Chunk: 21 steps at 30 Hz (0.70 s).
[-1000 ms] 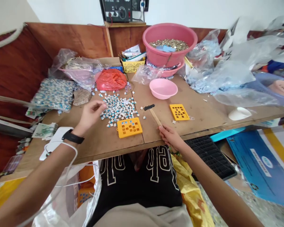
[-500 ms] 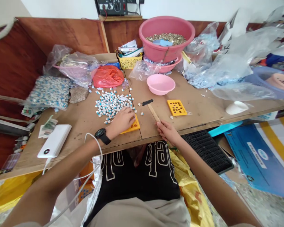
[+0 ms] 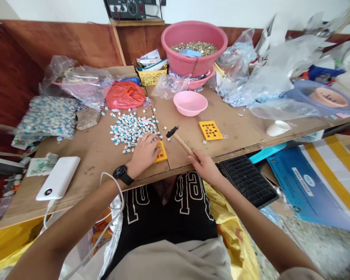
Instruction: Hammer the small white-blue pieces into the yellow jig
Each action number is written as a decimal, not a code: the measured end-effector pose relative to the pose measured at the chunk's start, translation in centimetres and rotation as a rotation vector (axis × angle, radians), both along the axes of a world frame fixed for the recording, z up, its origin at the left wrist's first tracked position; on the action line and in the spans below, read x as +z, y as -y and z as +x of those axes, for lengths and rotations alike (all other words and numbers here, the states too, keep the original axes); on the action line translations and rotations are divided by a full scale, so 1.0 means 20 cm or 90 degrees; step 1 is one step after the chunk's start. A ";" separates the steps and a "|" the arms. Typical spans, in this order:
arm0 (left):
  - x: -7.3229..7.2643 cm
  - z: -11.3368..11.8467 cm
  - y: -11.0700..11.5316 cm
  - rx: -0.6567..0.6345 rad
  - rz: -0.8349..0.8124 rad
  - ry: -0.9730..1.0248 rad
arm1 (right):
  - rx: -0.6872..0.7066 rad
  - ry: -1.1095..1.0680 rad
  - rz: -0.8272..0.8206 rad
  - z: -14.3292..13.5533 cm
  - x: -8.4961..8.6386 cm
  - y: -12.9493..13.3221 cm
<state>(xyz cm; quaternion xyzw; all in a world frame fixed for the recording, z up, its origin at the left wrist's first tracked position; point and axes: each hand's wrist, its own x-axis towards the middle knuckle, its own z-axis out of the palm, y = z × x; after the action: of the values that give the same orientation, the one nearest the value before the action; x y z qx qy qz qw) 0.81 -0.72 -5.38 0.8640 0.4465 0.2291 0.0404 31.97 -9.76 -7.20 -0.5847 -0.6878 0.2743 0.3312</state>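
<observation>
My right hand [image 3: 206,168] is wrapped round the wooden handle of a small hammer [image 3: 183,144], whose dark head tilts up to the left above the table. My left hand [image 3: 143,151], with a black watch at its wrist, rests over a yellow gridded tray [image 3: 162,156] at the table's front edge. Its fingers are bent at the tray's squares; whether a small piece is between them is hidden. Just beyond lies a heap of small white-and-blue pieces [image 3: 131,129]. A second yellow tray [image 3: 210,130] lies to the right, several of its squares dark.
A pink bowl [image 3: 190,104] stands mid-table, before a large pink basin [image 3: 192,64] of small metallic parts. A red bag [image 3: 125,95], a stone [image 3: 88,118] and a filled plastic bag [image 3: 46,116] are at left. A white power bank [image 3: 58,179] sits left; a white cup [image 3: 278,128] right.
The hammer's head has swung left, closer to the left hand and its tray. My left hand stays over that tray with its fingers slightly shifted. The whole view has turned a little to the right.
</observation>
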 end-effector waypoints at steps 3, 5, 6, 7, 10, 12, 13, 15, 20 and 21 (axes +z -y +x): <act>-0.04 -0.05 0.06 0.072 0.038 0.087 | 0.008 0.103 0.055 -0.03 0.06 0.08; -0.03 -0.12 0.11 0.125 0.067 0.145 | 0.003 0.127 0.074 -0.08 0.07 0.12; -0.02 -0.17 0.13 0.151 0.077 0.172 | 0.001 0.147 0.072 -0.10 0.07 0.13; -0.01 -0.23 0.16 0.178 0.080 0.195 | 0.005 0.174 0.061 -0.12 0.06 0.13; 0.01 -0.45 0.24 0.280 0.039 0.225 | 0.028 0.231 0.014 -0.12 0.03 0.13; 0.01 -0.58 0.28 0.338 -0.021 0.214 | 0.025 0.186 0.011 -0.09 0.02 0.12; 0.00 -0.64 0.30 0.351 -0.052 0.209 | 0.018 0.141 0.016 -0.07 0.01 0.11; -0.03 -0.71 0.32 0.350 -0.097 0.201 | 0.009 0.040 0.024 -0.03 0.00 0.08; -0.06 -0.67 0.29 0.331 -0.115 0.189 | 0.020 -0.161 -0.069 -0.03 -0.06 0.01; -0.05 -0.65 0.28 0.316 -0.117 0.185 | 0.021 -0.197 -0.116 -0.03 -0.06 0.00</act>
<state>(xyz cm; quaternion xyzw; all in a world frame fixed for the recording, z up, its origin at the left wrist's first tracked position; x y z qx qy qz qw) -12.25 -6.40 -6.44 0.6794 0.6523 0.3120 0.1246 31.29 -9.80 -8.47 -0.5516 -0.6106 0.4276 0.3742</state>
